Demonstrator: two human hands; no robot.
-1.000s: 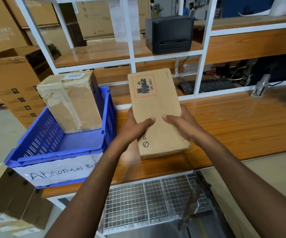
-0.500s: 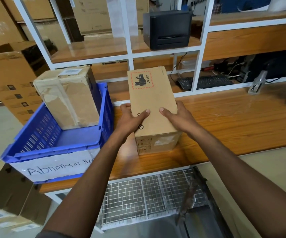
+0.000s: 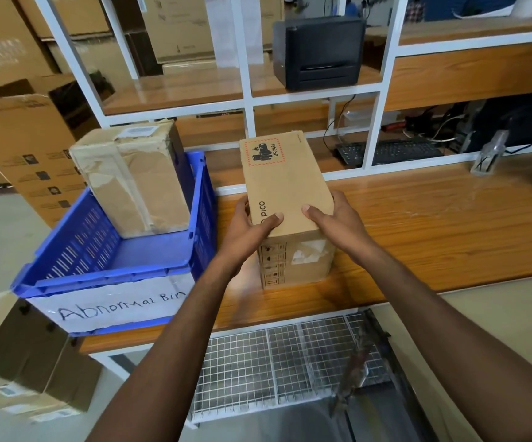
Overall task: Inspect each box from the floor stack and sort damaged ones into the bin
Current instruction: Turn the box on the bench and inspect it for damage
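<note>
Wooden bench [image 3: 433, 237] is running across mid frame, carrying blue bin [image 3: 111, 275] overhanging its left end, cardboard box [image 3: 285, 186] standing at center, small clear object [image 3: 487, 156] sitting upper right.

The worktop [image 3: 433, 231] lies open rightward — leftward the wall of the blue bin [image 3: 205, 202] stands close, the white shelf frame [image 3: 376, 122] behind.
</note>
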